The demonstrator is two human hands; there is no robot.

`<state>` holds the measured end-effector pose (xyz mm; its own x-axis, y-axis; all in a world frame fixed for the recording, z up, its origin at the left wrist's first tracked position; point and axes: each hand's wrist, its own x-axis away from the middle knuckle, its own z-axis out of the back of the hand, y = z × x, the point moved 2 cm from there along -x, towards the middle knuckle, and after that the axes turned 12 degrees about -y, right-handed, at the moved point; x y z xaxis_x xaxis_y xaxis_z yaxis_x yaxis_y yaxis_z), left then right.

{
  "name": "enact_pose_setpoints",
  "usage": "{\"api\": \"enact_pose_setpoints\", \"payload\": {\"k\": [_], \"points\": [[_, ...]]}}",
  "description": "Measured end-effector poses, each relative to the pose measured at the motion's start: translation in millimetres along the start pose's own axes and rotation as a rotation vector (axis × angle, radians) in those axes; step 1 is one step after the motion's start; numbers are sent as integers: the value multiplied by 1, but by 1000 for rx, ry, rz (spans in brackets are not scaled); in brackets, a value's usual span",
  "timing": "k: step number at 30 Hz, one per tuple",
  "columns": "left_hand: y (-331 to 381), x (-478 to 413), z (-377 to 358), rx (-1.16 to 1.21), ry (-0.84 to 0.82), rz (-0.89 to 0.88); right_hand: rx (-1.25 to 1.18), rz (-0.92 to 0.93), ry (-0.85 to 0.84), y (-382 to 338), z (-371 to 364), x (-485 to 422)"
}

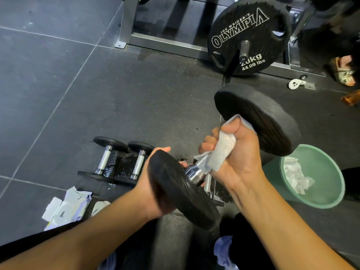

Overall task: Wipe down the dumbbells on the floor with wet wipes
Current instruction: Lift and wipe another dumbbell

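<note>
The dumbbell [259,121] is held off the floor [97,94] at frame centre, tilted, w/ its near head at 6 o'clock and far head up at 1 o'clock. The L hand [155,182] cups the near head from the 9 o'clock side, fingers curled round its rim, thumb over the top edge. The R hand [239,158] grips the handle [196,170] in a fist, fingers wrapped tight round a white wipe [222,151] that sits betw. palm and metal; bare chrome shows only by the near head. At 9 o'clock of the hands, two small dumbbells [105,158] lie side by side on the floor, wet patches around them. A wipe pack [66,207] lies at 8 o'clock, partly on grey tile. At 4 o'clock a green bin [331,191] stands just beside the R wrist, crumpled used wipes [296,176] inside. At 1 o'clock, beyond the far head, a black plate [247,36] marked 44.09 lbs sits on a bar end, against a steel rack [165,41].
</note>
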<state>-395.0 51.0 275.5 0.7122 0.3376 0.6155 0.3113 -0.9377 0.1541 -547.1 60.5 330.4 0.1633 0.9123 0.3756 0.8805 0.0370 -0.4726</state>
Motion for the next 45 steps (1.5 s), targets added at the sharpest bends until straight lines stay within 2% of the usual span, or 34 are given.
{"api": "enact_pose_setpoints", "payload": {"k": [4, 5, 7, 9, 10, 11, 12, 13, 14, 15, 17, 18, 19, 21, 24, 27, 28, 29, 31, 32, 33, 35, 36, 37, 39, 40, 41, 43, 45], "points": [[13, 2, -16, -184, 17, -305, -102, -59, 50, -3, -3, -1], [20, 7, -23, -346, 1, -437, -119, -61, 77, -4, -2, -2], [33, 23, -33, -949, -135, -830, -144, -63, 125, -6, 2, -6], [36, 40, -37, -1673, -298, -1083, -164, -95, 160, -4, 4, -8], [37, 42, -35, -1890, -350, -1159, -170, -107, 174, -2, 6, -9], [37, 40, -31, -1939, -351, -1202, -173, -99, 183, -1, 8, -9], [37, 35, -30, -1865, -279, -1190, -166, -85, 187, 1, 9, -9], [38, 26, -26, -1684, -148, -1143, -153, -68, 185, 2, 8, -9], [39, 20, -24, -1409, -7, -1037, -141, -52, 176, 2, 7, -9], [38, 12, -19, -1066, 57, -844, -137, -40, 157, 2, 6, -8], [22, -2, -7, -422, 62, -308, -134, -50, 116, 1, 2, -5], [13, -4, -2, -244, 17, -114, -128, -57, 100, 0, 0, -4], [3, -2, 0, -146, -44, -17, -126, -53, 87, 0, -2, -5], [-3, -2, 6, 5, -68, -4, -133, -42, 86, 1, -1, -6], [4, -6, 0, -64, 18, -135, -157, -93, 103, 3, -3, -5], [22, 2, -19, -285, -23, -400, -215, -127, 146, 3, -6, -5], [33, 7, -24, -475, -52, -560, -224, -135, 165, 3, -5, -5], [43, 13, -27, -766, -102, -751, -210, -142, 183, 4, -3, -8], [51, 25, -30, -1482, -237, -1009, -168, -157, 228, 9, 2, -12], [52, 31, -30, -1722, -273, -1100, -150, -155, 255, 12, 3, -13], [54, 34, -26, -1792, -284, -1134, -124, -136, 282, 14, 6, -15], [58, 30, -20, -1619, -176, -1099, -65, -77, 319, 14, 8, -14], [61, 25, -18, -1403, -74, -1002, -43, -54, 320, 13, 7, -13], [63, 17, -11, -1130, 10, -843, -20, -47, 313, 11, 6, -12], [53, -3, 3, -638, 74, -327, -31, -58, 297, 7, 1, -8], [39, -8, 9, -488, 22, -86, -66, -71, 284, 6, -1, -7], [26, -10, 13, -376, -45, 45, -87, -81, 266, 6, -2, -6], [11, -8, 13, -182, -46, 85, -95, -91, 237, 8, -2, -7], [14, -9, 7, -148, 21, -18, -126, -104, 223, 9, -1, -7]]}}
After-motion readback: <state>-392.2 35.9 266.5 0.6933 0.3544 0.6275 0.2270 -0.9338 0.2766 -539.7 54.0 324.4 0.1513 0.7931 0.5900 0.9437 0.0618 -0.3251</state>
